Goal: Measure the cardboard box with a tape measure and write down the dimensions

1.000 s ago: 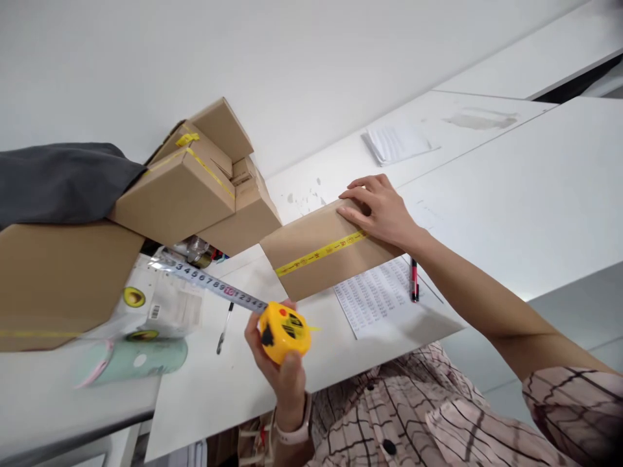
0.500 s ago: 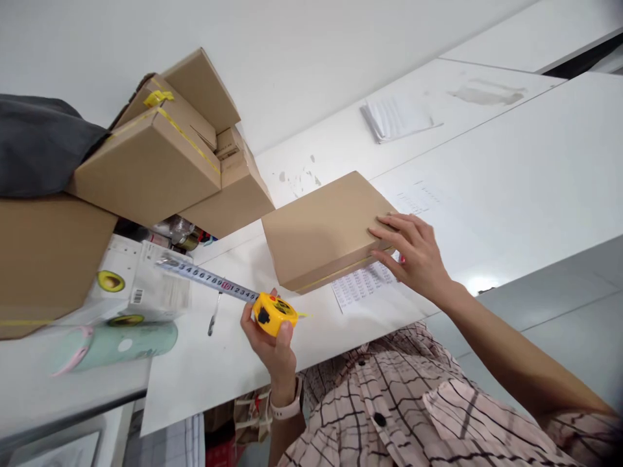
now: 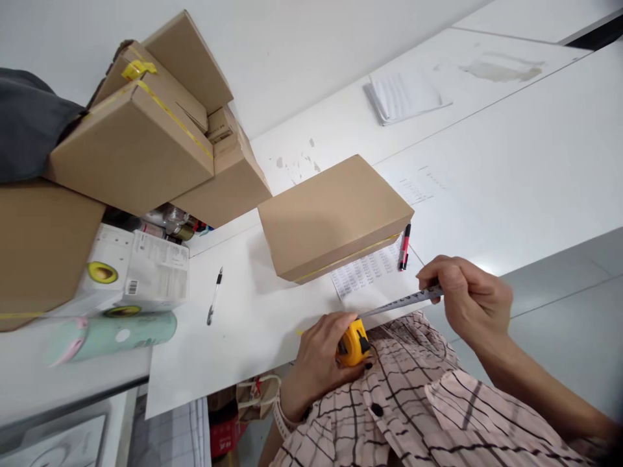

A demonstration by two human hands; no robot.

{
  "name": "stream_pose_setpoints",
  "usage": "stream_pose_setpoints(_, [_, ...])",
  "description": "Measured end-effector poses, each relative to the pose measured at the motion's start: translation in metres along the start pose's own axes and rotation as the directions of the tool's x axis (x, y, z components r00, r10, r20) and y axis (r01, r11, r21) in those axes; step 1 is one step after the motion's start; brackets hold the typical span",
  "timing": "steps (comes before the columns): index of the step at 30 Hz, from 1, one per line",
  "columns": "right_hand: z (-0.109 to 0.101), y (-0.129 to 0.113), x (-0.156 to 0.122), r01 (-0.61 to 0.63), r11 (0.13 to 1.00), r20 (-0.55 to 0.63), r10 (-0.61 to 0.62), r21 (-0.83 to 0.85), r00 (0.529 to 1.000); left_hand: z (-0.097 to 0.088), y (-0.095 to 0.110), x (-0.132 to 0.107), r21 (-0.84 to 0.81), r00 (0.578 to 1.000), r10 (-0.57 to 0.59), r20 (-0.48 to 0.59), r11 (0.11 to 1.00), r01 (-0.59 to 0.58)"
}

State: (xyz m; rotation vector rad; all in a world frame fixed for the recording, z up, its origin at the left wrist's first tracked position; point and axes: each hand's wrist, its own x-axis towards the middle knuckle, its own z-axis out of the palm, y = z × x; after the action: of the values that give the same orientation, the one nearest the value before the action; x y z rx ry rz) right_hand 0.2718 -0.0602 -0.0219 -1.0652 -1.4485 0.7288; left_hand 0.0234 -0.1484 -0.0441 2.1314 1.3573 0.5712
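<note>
A yellow tape measure [image 3: 352, 345] is gripped in my left hand [image 3: 318, 353], close to my shirt at the table's front edge. Its metal blade [image 3: 399, 302] runs out to the right. My right hand [image 3: 472, 298] pinches the free end of that blade, its fingers closed. Beyond both hands a closed brown cardboard box [image 3: 335, 214] lies on the white table, touched by neither. A printed sheet [image 3: 365, 272] is partly under the box's near side. Beside the box's right corner lies a red and black marker [image 3: 404, 248].
Several cardboard boxes [image 3: 136, 149] are piled at the left against the wall. Below them are white avocado-printed cartons [image 3: 158, 269] and a mint-green bottle [image 3: 131, 334]. A pen [image 3: 214, 297] lies left of the box. Stacked papers [image 3: 406, 97] rest toward the back.
The tape measure moved right and toward my body, its blade swinging from left to right. My right hand let go of the box and took the blade's end. The marker is now uncovered.
</note>
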Motion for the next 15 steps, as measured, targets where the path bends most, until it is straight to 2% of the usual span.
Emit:
stream_pose_setpoints(2, [0.004,0.007,-0.013,0.000,0.997,-0.023,-0.002,-0.080,1.000,0.006,-0.002,0.001,-0.055,0.999,-0.046,-0.029,0.997,0.045])
stream_pose_setpoints(4, [0.011,0.012,-0.025,0.032,0.991,0.016,-0.030,-0.127,0.999,0.012,-0.004,0.002,-0.127,0.996,-0.069,-0.053,0.990,0.061])
stream_pose_setpoints(8, [0.027,0.021,-0.044,0.146,0.983,0.167,-0.126,-0.115,0.978,0.021,-0.004,0.008,-0.186,0.996,0.012,-0.092,0.982,-0.029])
stream_pose_setpoints(10, [0.028,0.027,-0.045,0.182,0.979,0.179,-0.164,-0.092,0.970,0.018,0.000,0.011,-0.162,0.989,0.048,-0.137,0.984,-0.070])
stream_pose_setpoints(12, [0.024,0.038,-0.037,0.114,0.979,0.098,-0.099,-0.167,0.990,0.007,0.007,0.015,-0.131,0.982,0.060,-0.180,0.988,-0.085])
stream_pose_setpoints(15, [0.012,0.063,-0.007,-0.139,0.899,-0.086,0.113,-0.415,0.990,-0.024,0.018,0.026,-0.058,0.944,0.139,-0.300,0.985,-0.164])
